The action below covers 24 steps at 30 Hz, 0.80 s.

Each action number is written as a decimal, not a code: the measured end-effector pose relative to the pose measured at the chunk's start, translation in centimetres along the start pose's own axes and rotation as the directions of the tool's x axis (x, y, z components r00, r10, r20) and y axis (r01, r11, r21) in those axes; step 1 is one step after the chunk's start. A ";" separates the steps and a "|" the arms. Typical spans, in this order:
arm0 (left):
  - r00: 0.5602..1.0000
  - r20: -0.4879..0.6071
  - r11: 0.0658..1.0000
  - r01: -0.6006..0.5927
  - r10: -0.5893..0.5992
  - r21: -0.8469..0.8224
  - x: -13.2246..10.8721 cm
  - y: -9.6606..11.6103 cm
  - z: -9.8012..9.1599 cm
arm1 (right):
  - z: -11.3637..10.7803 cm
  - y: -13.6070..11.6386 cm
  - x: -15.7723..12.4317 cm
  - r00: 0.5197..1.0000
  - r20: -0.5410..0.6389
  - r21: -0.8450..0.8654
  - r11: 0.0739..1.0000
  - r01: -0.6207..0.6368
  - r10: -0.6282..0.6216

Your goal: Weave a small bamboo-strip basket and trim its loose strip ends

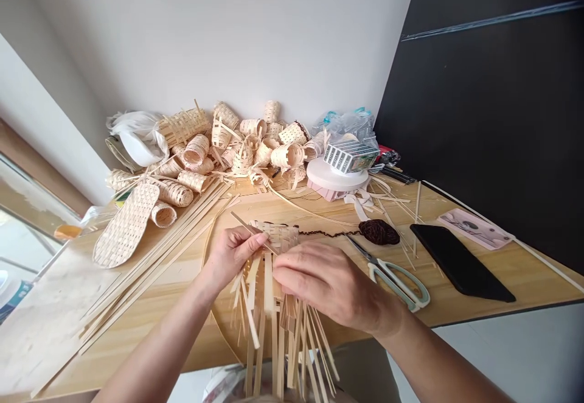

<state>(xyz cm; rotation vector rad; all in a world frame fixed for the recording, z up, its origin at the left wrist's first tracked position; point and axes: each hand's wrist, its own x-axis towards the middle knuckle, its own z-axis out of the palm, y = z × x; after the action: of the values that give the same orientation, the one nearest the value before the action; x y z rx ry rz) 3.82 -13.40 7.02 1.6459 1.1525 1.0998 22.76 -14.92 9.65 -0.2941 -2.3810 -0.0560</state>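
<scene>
A small woven piece of pale bamboo strips (283, 232) lies on the table between my hands, with several long loose strips (269, 287) hanging from it over the table's front edge. My left hand (232, 254) is closed at its left side, thumb and forefinger pinching a thin bamboo strip (241, 221) that slants across the weave. My right hand (326, 278) is curled over the right side, its fingertips bent down at the strips near the weave's lower edge. What those fingertips grip is partly hidden. A dark brown cord runs from the weave to a yarn ball (378, 231).
Scissors (401, 284), a black phone (460, 263) and a pink case (474, 228) lie to the right. Long strips (150, 263) and a flat woven sole shape (128, 226) are at left. Woven cylinders (237, 141) pile along the wall beside a white turntable (335, 176) bearing a box.
</scene>
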 end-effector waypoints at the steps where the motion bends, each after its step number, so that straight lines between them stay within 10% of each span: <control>1: 1.000 0.020 1.000 -0.007 0.007 0.003 -0.2 0.2 0.0 | 0.2 -0.2 -0.1 1.000 -0.002 -0.004 1.000 0.005 -0.005; 10: 0.997 0.079 1.000 0.018 -0.016 -0.024 -0.4 0.9 0.5 | 1.1 -1.0 -0.1 0.979 0.026 0.181 0.963 -0.202 0.201; 15: 0.996 0.091 0.998 0.011 -0.006 -0.063 -0.4 0.4 0.9 | 0.0 -1.1 0.3 0.915 0.237 0.257 0.888 -0.382 0.325; 24: 0.985 0.151 0.996 -0.074 0.081 -0.050 -0.1 0.2 1.2 | -2.7 0.0 1.4 0.842 0.484 0.219 0.899 -0.380 0.238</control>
<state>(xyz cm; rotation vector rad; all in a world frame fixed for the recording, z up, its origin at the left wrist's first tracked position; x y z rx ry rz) 4.95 -13.70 6.83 1.7215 0.9663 1.0202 23.54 -14.96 12.58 -0.5960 -2.7058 0.5971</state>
